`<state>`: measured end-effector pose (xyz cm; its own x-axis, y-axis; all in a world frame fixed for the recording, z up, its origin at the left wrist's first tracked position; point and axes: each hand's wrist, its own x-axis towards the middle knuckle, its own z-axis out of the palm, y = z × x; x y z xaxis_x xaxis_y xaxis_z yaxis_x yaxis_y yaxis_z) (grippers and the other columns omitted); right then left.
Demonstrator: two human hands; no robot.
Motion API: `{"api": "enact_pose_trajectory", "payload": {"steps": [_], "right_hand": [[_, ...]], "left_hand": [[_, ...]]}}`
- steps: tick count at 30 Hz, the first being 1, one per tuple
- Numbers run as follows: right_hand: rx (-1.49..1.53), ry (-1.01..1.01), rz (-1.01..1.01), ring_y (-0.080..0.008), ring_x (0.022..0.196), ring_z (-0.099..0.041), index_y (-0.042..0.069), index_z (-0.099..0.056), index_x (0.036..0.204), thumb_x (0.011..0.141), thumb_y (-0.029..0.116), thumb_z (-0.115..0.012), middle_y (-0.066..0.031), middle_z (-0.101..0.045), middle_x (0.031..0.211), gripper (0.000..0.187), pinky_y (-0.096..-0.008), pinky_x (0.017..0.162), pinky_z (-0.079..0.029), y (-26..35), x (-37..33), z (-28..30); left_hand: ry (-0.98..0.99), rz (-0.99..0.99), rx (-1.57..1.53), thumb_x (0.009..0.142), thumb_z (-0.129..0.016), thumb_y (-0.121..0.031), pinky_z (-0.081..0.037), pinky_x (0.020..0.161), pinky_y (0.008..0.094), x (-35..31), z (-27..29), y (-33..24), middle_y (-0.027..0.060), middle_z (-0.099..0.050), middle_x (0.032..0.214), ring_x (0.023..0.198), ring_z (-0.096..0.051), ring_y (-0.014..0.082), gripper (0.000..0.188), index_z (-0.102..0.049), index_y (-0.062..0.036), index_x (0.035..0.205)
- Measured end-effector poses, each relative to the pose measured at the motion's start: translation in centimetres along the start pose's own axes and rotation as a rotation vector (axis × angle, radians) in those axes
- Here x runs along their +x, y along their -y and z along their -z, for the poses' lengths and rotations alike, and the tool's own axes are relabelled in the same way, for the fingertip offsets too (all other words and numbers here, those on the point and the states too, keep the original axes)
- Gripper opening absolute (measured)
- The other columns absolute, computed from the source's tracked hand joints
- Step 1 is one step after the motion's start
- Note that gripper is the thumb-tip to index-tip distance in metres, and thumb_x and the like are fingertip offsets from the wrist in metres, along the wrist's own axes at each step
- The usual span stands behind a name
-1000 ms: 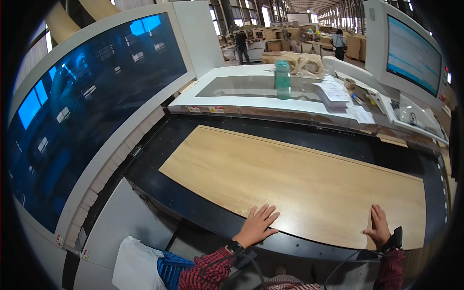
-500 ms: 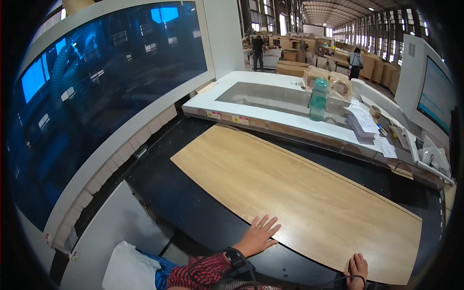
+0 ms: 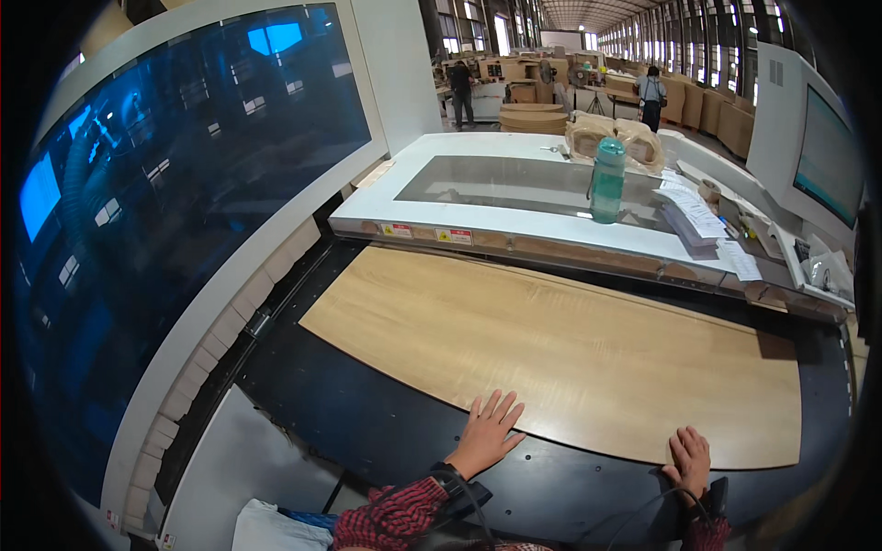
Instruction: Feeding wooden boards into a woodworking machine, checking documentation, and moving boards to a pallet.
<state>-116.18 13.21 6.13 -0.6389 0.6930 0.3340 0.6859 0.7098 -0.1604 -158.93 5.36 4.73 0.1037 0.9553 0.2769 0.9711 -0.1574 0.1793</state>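
A light wood-grain board [image 3: 551, 344] lies flat on a black machine bed [image 3: 367, 404]. Its near edge curves toward me, and its far edge runs along the front of a white machine ledge. My left hand [image 3: 487, 434], fingers spread, rests with its fingertips on the board's near edge around the middle. Farther right, my right hand [image 3: 690, 459] lies over that same edge near the right end, fingers slightly bent on the surface and gripping nothing. Both hands are open.
The white ledge [image 3: 367, 204] carries a teal bottle [image 3: 607, 182], stacked papers [image 3: 691, 219] and plastic-wrapped parts [image 3: 614, 140]. A large dark machine window [image 3: 211, 174] rises at the left, a monitor [image 3: 830, 158] at the right. Two people stand farther back in the hall.
The board has turned and slid away from me, its far edge now along the white ledge. My right hand has moved forward with it. The whole view has shifted slightly.
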Motion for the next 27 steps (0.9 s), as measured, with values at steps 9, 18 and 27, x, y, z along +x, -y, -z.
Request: {"api": "enact_pose_trajectory", "payload": {"steps": [9,18,27], "right_hand": [[-0.105,0.075,-0.103,-0.0319,0.127,-0.035,0.007,-0.049,0.126,0.075,0.022,-0.065,-0.0137,-0.043,0.133,0.056,-0.0425,0.103,-0.029,0.3,1.4,-0.4],[0.030,-0.045,-0.067,-0.0311,0.121,-0.043,0.004,-0.050,0.124,0.077,0.016,-0.067,-0.0151,-0.046,0.131,0.051,-0.0358,0.102,-0.034,0.2,0.8,-2.2],[0.079,0.010,-0.033,-0.0305,0.124,-0.041,0.000,-0.046,0.126,0.086,0.015,-0.058,-0.0180,-0.044,0.132,0.045,-0.0357,0.103,-0.033,-2.0,0.4,-3.1]], "left_hand": [[-0.141,-0.062,-0.147,0.083,-0.058,-0.024,-0.021,0.106,0.0508,0.0,-1.7,2.1,0.0163,-0.041,0.135,0.128,-0.033,0.0359,0.047,-0.047,-0.0070,0.125],[-0.091,0.578,-0.805,0.088,-0.054,-0.024,-0.036,0.097,0.0308,-14.7,8.6,15.1,0.0131,-0.055,0.123,0.111,-0.054,0.0222,0.040,-0.051,-0.0049,0.123],[-0.901,0.807,-1.646,0.095,-0.039,-0.027,-0.042,0.097,0.0383,-34.9,10.2,18.2,0.0249,-0.047,0.126,0.115,-0.050,0.0327,0.047,-0.035,0.0009,0.132]]}}
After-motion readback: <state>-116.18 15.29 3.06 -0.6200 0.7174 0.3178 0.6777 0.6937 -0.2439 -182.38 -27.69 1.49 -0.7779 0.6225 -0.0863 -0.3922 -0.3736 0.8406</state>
